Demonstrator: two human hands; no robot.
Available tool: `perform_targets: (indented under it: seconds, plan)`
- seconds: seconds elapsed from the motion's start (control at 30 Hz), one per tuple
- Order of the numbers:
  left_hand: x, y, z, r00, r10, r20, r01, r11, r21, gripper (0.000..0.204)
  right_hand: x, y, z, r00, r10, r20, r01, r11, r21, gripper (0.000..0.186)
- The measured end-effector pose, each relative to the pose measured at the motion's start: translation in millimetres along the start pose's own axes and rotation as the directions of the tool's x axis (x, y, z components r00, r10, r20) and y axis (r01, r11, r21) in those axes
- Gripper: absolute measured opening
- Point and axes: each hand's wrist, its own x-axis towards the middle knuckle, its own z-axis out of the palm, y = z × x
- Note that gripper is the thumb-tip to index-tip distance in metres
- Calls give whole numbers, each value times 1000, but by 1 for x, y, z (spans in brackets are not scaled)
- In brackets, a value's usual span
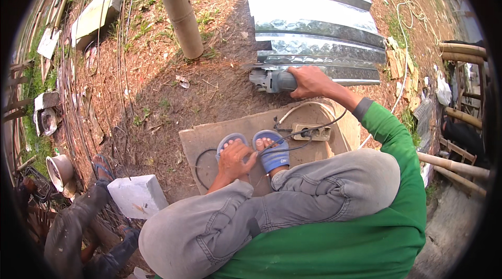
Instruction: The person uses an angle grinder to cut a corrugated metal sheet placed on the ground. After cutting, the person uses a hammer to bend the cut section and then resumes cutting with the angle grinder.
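My right hand [309, 81] is closed around the grey body of an angle grinder [274, 81]. The grinder's head points left, at the near left end of a stack of shiny ribbed metal strips [319, 46]. My left hand [232, 161] rests over my left foot in its blue sandal, thumb apart, seemingly holding nothing; its fingertips are hard to make out. Beside it a black power cable [300, 147] loops across the sandals [274, 160]. Just to the right lies a socket block [311, 132] on the board under my feet.
A bamboo post [180, 15] stands ahead to the left. A white block [137, 196] sits left of my knee, near another person's legs [78, 221]. Long thin rods [99, 101] lie along the left. A pale cord [403, 64] and bamboo poles [455, 165] are at right.
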Motion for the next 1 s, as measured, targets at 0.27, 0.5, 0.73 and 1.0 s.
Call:
perform_targets:
  seconds: [0.27,0.5,0.73,1.0]
  plan:
    - [1,3,-3,1000,18,-10,-18,1000,14,13,3,-3,-5,1000,-14,11,14,1000,-10,58]
    - [0,0,0,1000,0,8,0,1000,2,14,3,0,-6,1000,-9,23,9,1000,-11,56]
    - [-1,0,0,1000,7,-1,-7,1000,13,14,7,3,-5,999,-10,44,12,999,-46,59]
    - [-13,-7,8,998,-45,-41,46,999,11,19,8,2,-6,999,25,40,-21,995,-102,74]
